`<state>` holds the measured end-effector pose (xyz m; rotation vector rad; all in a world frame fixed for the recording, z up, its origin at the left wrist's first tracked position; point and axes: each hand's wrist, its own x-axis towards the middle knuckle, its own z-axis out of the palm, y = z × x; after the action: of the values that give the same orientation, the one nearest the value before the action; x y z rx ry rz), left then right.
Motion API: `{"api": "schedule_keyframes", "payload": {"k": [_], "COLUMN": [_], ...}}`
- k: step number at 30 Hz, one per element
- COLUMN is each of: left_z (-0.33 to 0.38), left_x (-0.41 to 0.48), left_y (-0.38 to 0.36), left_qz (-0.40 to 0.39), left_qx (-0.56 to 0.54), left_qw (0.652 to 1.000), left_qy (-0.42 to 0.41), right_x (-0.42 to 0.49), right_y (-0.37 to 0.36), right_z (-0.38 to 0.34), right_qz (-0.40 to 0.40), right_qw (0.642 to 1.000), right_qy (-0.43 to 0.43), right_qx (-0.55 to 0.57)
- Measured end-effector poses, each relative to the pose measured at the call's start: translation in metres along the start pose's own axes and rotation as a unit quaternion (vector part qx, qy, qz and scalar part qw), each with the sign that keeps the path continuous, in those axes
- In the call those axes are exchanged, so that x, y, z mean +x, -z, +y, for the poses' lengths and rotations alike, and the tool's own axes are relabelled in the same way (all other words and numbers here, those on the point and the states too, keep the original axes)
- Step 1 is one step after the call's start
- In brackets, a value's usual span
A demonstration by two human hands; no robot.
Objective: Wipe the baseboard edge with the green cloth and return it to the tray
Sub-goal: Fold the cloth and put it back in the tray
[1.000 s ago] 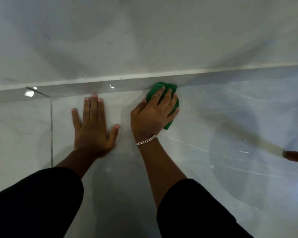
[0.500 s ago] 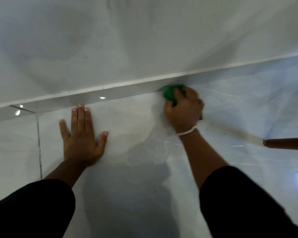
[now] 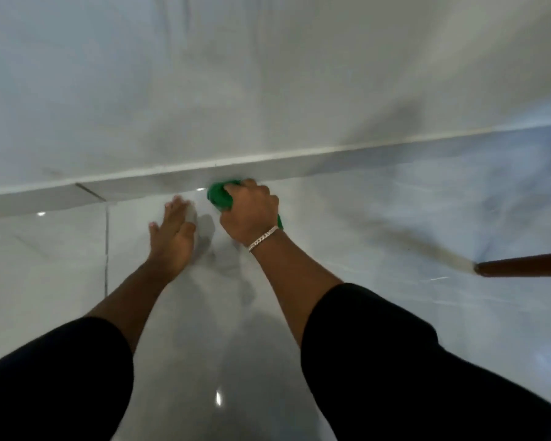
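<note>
At the foot of the wall, the cloth (image 3: 219, 195) is bunched in the right hand (image 3: 250, 214), whose fingers (image 3: 257, 190) are curled tightly over it; green shows beyond the knuckles, pressed against the baseboard (image 3: 299, 165), and again beside the wrist. The left hand (image 3: 171, 231) is spread open, fingers blurred, on the floor (image 3: 363, 237) just beside.

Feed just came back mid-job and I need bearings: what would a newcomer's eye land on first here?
The green cloth, bunched under the right hand and pressed to the baseboard at centre frame. Beside it, the left hand rests on the glossy floor. A brown wooden leg juts in from the right edge.
</note>
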<state>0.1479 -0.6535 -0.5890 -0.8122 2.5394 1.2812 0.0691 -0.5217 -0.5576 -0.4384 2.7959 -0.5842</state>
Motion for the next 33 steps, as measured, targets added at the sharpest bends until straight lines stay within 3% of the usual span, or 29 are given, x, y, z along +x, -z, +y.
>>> {"api": "schedule_keyframes", "payload": {"k": [1,2,3,5,9,14,17,19,22,29,33], "left_z": [0.023,0.045,0.066,0.103,0.170,0.280,0.368,0.422,0.499,0.631,0.693], "left_x": [-0.011,-0.024,-0.040,-0.071,-0.136,-0.221,-0.281,-0.318,-0.363,-0.415,-0.421], "left_y": [0.002,0.006,0.010,0.024,0.070,0.151,0.198,0.220,0.238,0.181,0.081], "left_qz": [-0.010,-0.023,-0.044,-0.077,-0.131,-0.186,-0.234,-0.251,-0.258,-0.325,-0.355], "left_qx": [-0.184,-0.327,-0.412,-0.481,-0.472,-0.471,-0.470,-0.478,-0.472,-0.439,-0.433], "left_qw": [0.981,0.936,0.894,0.852,0.860,0.849,0.838,0.829,0.832,0.830,0.820], "left_qy": [0.069,0.128,0.168,0.189,0.144,0.150,0.149,0.144,0.135,0.114,0.119], "right_x": [-0.006,-0.016,-0.029,-0.060,-0.126,-0.203,-0.249,-0.278,-0.318,-0.377,-0.390], "right_y": [0.016,0.032,0.050,0.085,0.177,0.325,0.440,0.509,0.602,0.711,0.743], "right_z": [0.002,-0.001,-0.008,-0.025,-0.058,-0.090,-0.102,-0.103,-0.094,0.001,0.116], "right_qz": [-0.023,-0.031,-0.027,0.007,0.054,0.125,0.076,0.050,0.052,0.051,0.100], "right_qw": [0.998,0.994,0.988,0.974,0.939,0.869,0.794,0.778,0.725,0.653,0.620], "right_qy": [-0.018,-0.038,-0.048,-0.044,-0.072,-0.241,-0.328,-0.317,-0.318,-0.336,-0.350], "right_qx": [0.048,0.100,0.144,0.220,0.332,0.415,0.507,0.540,0.609,0.677,0.695]}}
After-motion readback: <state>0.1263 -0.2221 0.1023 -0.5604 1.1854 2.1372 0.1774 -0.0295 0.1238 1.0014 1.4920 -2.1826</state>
